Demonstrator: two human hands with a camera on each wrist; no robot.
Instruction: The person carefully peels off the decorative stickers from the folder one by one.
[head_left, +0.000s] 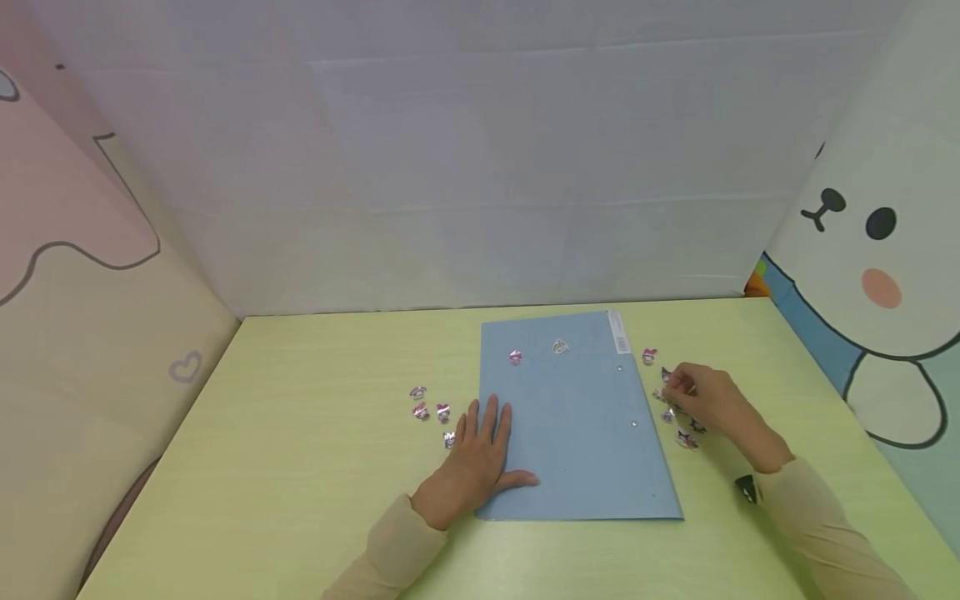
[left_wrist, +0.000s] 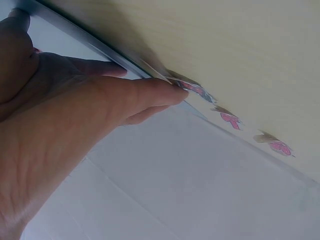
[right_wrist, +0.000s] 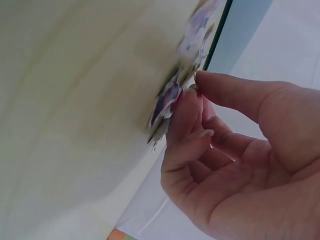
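Observation:
A light blue folder (head_left: 573, 433) lies flat on the table, with a pink sticker (head_left: 515, 357) and a pale sticker (head_left: 560, 347) on its upper part. My left hand (head_left: 474, 462) rests over the folder's left edge, fingers spread and straight, thumb out across the lower part. Just left of its fingers lies a small character sticker (head_left: 449, 439). Beyond the folder's right edge, my right hand (head_left: 705, 398) pinches a small sticker (head_left: 658, 394) between thumb and forefinger, low over the table. In the right wrist view, its fingertips largely hide that sticker, and another sticker (right_wrist: 166, 102) lies beside them.
Several loose stickers lie left of the folder, including a pink one (head_left: 420, 411). More lie along its right side, such as a pink-topped sticker (head_left: 649, 356) and a dark-and-red one (head_left: 686, 439). A dark piece (head_left: 746, 488) sits by the right sleeve. A pale wall (head_left: 480, 167) closes off the back.

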